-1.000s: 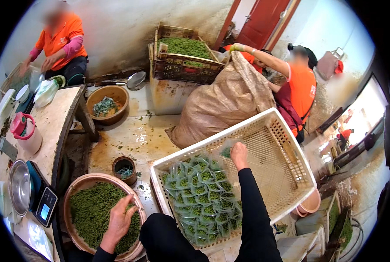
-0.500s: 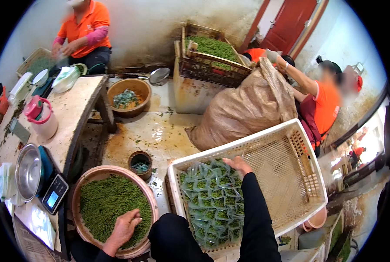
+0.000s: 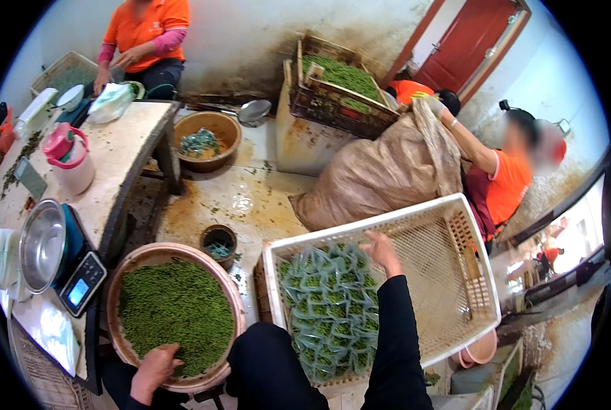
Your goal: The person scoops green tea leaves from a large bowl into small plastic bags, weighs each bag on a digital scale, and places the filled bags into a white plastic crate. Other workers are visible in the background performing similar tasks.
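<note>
My left hand (image 3: 157,369) is over the near edge of a round pink basin (image 3: 234,287) filled with small green berries (image 3: 175,307) that look like green peppercorns. Its fingers curl together; whether anything is inside them is hidden. Out to the right, my right hand (image 3: 383,253) has its fingers stretched out, at the far right corner of the packed clear bags (image 3: 329,307). These bags hold the same green berries and stand in rows in the left part of a white plastic crate (image 3: 387,225). The crate's right part shows its bare mesh floor.
At left stands a table (image 3: 114,164) with a scale (image 3: 82,283), a steel bowl (image 3: 43,246) and a pink jug (image 3: 69,160). Beyond the crate rest a large brown sack (image 3: 380,171) and a crate of greens (image 3: 339,75). Orange-shirted people (image 3: 510,171) work nearby.
My left hand has moved down and left, nearer the basin's near rim. My right hand has shifted slightly right along the bags. The view has tilted a little.
</note>
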`<state>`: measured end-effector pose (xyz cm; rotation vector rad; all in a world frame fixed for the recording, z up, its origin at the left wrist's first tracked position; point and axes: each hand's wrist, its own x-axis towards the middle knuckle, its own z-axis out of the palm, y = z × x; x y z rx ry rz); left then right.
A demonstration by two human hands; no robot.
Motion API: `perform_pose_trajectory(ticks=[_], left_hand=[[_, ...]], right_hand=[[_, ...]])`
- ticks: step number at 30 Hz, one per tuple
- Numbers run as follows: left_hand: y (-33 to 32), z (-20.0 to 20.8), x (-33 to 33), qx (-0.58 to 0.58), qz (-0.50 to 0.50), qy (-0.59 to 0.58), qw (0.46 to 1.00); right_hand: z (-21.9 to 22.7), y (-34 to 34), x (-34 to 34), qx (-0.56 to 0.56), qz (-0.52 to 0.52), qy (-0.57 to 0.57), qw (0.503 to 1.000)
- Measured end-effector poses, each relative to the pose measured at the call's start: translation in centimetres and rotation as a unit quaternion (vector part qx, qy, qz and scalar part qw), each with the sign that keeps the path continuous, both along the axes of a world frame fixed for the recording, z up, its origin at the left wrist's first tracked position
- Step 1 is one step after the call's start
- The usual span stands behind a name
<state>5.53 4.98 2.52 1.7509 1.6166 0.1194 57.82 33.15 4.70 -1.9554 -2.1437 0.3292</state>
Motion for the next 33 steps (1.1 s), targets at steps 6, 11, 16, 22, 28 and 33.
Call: perform_pose_trajectory(ticks=[6,11,16,22,28,33], left_hand=[[0.6,0.3,0.3,0.003,0.008,-0.017,1.0],[3.0,0.6,2.3,0.008,-0.017,-0.045,0.999],[1.5,0.4,1.9,-0.016,0.003,-0.043,0.999],[-0.9,2.0,-0.5,0.123,0.141,0.004,0.982],[-6.9,8.8,-6.2,0.469,0.328,0.208,0.793],[-9.0,5.7,-12.3,0.339,0.359,0.387,0.779]], right_hand=[[-4.6,1.3,7.5,0.037,-0.278,0.297,0.913],[-12.1,-1.8,9.7,0.016,-0.193,0.402,0.895],[-8.3,-1.0,4.4,-0.192,-0.143,0.446,0.862],[-7.0,-0.6,8.4,0.06,-0.102,0.22,0.968],[-5.1,-5.3,-0.1,0.18,-0.116,0.255,0.943],[-8.9,-9.4,-12.2,0.058,0.0,0.335,0.94]])
